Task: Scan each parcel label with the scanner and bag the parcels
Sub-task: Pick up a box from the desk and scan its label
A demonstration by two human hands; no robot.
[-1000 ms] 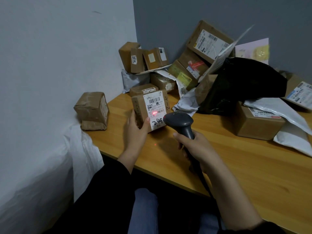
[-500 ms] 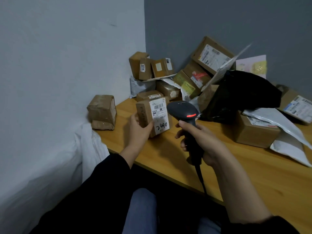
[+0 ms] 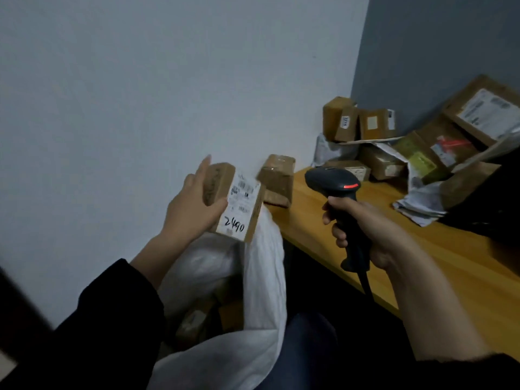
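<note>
The left hand (image 3: pixel 191 209) had lifted the parcel (image 3: pixel 236 204) off the table (image 3: pixel 422 249) and swung it toward nine o'clock. It hung just above the open bag (image 3: pixel 261 277), label up, thumb and fingers clamped on its sides. At its three o'clock the right hand (image 3: pixel 365 229) stayed wrapped round the scanner (image 3: pixel 334 187), which was no longer aimed at the label. The scan looked done, and bagging seemed next. The pile (image 3: pixel 377 161) waited at one o'clock.
</note>
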